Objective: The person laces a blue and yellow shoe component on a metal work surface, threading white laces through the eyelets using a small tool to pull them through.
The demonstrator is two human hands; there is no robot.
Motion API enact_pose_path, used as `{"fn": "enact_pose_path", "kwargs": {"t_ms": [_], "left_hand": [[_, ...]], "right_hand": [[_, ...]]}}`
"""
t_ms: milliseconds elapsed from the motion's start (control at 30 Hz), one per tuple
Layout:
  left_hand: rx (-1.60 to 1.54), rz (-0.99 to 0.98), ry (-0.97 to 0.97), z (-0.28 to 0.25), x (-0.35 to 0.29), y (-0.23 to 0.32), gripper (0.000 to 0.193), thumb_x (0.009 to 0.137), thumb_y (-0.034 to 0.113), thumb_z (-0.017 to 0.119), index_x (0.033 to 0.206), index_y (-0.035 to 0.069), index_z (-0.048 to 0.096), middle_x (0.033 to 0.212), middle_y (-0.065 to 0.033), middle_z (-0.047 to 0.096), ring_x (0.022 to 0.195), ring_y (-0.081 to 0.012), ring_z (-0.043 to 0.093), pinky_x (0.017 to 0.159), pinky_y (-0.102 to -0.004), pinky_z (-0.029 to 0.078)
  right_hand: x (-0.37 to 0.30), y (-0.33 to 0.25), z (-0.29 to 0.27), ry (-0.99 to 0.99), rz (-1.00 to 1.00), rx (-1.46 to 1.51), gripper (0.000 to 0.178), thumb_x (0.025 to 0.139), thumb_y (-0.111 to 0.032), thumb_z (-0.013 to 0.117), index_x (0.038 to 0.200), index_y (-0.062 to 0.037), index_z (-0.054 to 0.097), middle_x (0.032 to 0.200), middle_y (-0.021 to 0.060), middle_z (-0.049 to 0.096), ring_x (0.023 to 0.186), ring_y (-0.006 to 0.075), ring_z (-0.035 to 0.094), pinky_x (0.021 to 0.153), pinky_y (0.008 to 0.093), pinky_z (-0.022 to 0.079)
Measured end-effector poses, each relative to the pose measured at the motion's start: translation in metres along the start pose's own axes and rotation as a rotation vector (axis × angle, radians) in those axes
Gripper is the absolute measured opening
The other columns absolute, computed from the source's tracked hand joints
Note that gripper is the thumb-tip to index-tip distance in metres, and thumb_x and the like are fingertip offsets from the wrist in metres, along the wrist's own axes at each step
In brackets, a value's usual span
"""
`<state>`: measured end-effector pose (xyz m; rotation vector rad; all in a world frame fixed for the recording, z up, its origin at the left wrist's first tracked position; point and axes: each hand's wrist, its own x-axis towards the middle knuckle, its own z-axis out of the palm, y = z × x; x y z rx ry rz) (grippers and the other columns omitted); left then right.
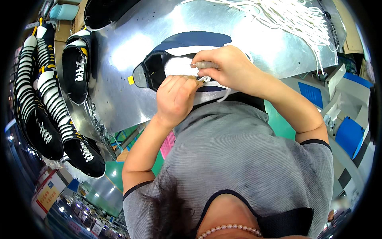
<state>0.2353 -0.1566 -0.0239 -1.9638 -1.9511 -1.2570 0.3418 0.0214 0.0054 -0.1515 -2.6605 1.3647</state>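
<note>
A navy and white shoe upper (191, 40) with a black lining lies on the metal table in front of me, its white tongue (177, 67) showing in the opening. My right hand (234, 69) is closed around a small tool with a pale handle (207, 64); a thin shaft seems to point left from it over the tongue. With its fingers pinched, my left hand (176, 95) grips the near edge of the upper, beside a white shoelace (205, 79). One lace end (225, 95) hangs toward me. The left fingertips are partly hidden.
A heap of loose white laces (286, 18) covers the table's far right. Long nested stacks of black, white-striped shoe uppers (49, 93) stand at the left, with a laced upper (75, 71) at the table edge. Another black shoe piece (105, 14) lies far left.
</note>
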Motion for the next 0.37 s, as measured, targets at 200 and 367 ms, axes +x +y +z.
{"fn": "enact_pose_path", "kwargs": {"t_ms": [200,367], "left_hand": [[-0.041,-0.116,-0.072,-0.007,-0.002,0.003,0.041,0.079,0.000,0.079,0.108,0.004,0.050,0.081,-0.0105,0.066,0.066,-0.0258,0.063,0.059,-0.0342,0.048],[-0.266,-0.702,-0.079,-0.017,0.014,0.016,0.091,0.080,0.014,0.083,0.148,0.001,0.025,0.100,-0.0102,0.070,0.090,-0.0258,0.071,0.078,-0.0308,0.055]], "right_hand": [[0.019,-0.016,-0.083,0.408,-0.175,0.540,0.013,0.095,-0.010,0.065,0.102,-0.0009,0.071,0.093,0.0072,0.073,0.091,0.0131,0.070,0.087,0.0286,0.055],[0.016,0.004,-0.016,0.130,0.180,0.472,0.020,0.087,-0.012,0.077,0.105,-0.0051,0.074,0.091,0.0053,0.073,0.090,0.0120,0.069,0.089,0.0278,0.054]]}}
